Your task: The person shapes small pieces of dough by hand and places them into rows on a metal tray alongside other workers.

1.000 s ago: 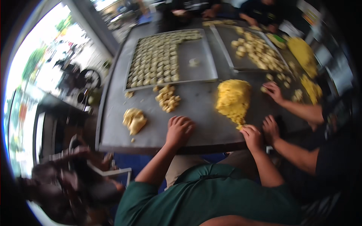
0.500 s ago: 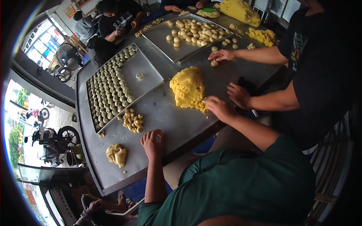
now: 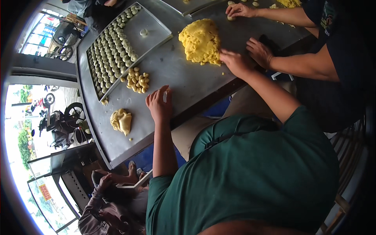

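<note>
Extended the right hand (image 3: 237, 63) to the lower right edge of the yellow mound (image 3: 199, 41), with fingers nearly straight and close together, fingertips at the crumbled edge. Could not determine from this view any clamping on loose material. Found the yellow mound on the worktop (image 3: 178, 80), just right of the metal tray (image 3: 150, 47). Identified only a weak long axis in the yellow mound, slanted from upper left to lower right, with the crumbled end directed toward the right hand. Positioned the left hand (image 3: 159, 105) near the front edge of the worktop, with fingers bent and the palm hidden; could not tell its hold. Located between the left hand and the metal tray the pale dough pieces (image 3: 138, 82). Located farther left the dough lump (image 3: 121, 120), with its narrow end directed toward the front edge. Observed rows of greenish balls (image 3: 113, 55) in the metal tray and a co-worker's hand (image 3: 260, 53) beside the right hand.
</note>
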### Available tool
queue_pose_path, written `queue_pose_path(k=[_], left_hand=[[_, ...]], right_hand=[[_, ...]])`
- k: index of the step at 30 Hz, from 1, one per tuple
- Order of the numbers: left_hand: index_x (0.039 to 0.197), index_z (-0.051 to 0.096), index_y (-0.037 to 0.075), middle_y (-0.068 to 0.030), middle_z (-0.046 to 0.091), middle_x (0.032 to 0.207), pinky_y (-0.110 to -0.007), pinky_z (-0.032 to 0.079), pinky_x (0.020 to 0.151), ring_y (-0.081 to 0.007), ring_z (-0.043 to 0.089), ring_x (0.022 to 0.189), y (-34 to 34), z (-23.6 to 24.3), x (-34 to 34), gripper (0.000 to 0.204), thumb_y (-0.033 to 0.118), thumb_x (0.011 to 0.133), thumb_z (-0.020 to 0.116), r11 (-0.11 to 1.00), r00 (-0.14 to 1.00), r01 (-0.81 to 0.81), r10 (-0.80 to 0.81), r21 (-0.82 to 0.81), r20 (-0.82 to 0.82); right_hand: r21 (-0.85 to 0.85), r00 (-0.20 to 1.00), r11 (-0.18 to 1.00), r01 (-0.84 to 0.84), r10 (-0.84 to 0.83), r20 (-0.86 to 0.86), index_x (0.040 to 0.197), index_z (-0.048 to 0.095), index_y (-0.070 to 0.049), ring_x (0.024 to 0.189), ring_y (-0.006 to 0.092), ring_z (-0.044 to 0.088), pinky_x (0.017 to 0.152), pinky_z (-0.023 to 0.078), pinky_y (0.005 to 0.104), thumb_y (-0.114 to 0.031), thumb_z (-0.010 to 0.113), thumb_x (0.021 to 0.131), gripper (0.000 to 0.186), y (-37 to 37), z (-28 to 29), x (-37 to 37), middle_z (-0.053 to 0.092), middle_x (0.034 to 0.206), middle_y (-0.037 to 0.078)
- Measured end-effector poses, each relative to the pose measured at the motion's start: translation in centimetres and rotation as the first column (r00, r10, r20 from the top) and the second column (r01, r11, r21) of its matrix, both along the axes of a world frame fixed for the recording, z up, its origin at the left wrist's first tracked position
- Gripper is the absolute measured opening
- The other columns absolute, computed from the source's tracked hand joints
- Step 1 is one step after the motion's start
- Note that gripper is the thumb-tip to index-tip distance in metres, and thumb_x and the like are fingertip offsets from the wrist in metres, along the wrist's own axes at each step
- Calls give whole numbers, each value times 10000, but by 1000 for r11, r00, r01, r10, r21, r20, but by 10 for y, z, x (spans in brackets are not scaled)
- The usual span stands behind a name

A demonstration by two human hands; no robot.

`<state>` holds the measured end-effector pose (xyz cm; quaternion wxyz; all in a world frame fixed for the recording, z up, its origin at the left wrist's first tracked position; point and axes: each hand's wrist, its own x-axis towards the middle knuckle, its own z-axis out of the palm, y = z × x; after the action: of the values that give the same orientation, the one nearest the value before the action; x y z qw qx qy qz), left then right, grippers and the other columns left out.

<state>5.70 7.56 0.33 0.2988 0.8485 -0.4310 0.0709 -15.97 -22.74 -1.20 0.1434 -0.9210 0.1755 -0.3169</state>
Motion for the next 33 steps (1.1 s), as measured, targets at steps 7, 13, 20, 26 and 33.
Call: queue_pose_path(k=[7, 13, 20, 26, 33], left_hand=[[1100, 730, 176, -36, 745, 1086, -438, 350, 1137, -228, 659, 1131, 0, -1, -1, 184, 303, 977, 679, 1000, 1000, -10, 10, 27, -11], [1106, 726, 144, -39, 752, 1092, -433, 377, 1118, -232, 670, 1116, 2, -1, 0, 194, 275, 965, 701, 999, 999, -33, 33, 16, 21], [1119, 742, 183, -22, 753, 1110, -468, 367, 1132, -212, 669, 1130, 9, -2, 0, 180, 248, 958, 694, 999, 998, -26, 27, 19, -51], [1099, 750, 179, -7, 714, 1228, -457, 343, 1143, -220, 605, 1236, 2, 1, -2, 218, 305, 923, 724, 997, 997, -50, 47, 55, 54], [1081, 737, 166, -31, 717, 1099, -420, 395, 1031, -238, 633, 1103, 4, 4, 0, 229, 315, 907, 743, 995, 997, -72, 74, 65, -27]], right_hand=[[78, 998, 995, 60, -60, -2, 1267, 696, -101, 1088, 345, 690, 887, 568, 403, -213, 705, 956, 331, -2, 7, -13, 703, 1252, 130], [257, 997, 965, 51, -35, -65, 1108, 754, -89, 1058, 330, 704, 923, 569, 415, -124, 699, 928, 192, 15, 7, -17, 736, 1131, 132], [144, 958, 967, 210, -175, -226, 991, 795, -162, 1031, 346, 655, 861, 540, 433, -103, 659, 856, 200, -1, 20, 27, 675, 1056, 140], [-30, 987, 998, 48, -52, -150, 1198, 692, -70, 1111, 347, 662, 936, 549, 440, -125, 634, 958, 253, 18, -1, -7, 687, 1231, 143], [135, 981, 974, 183, -171, -96, 1220, 690, -54, 1053, 371, 696, 899, 578, 439, -117, 651, 965, 265, 3, 4, -32, 707, 1203, 155]])
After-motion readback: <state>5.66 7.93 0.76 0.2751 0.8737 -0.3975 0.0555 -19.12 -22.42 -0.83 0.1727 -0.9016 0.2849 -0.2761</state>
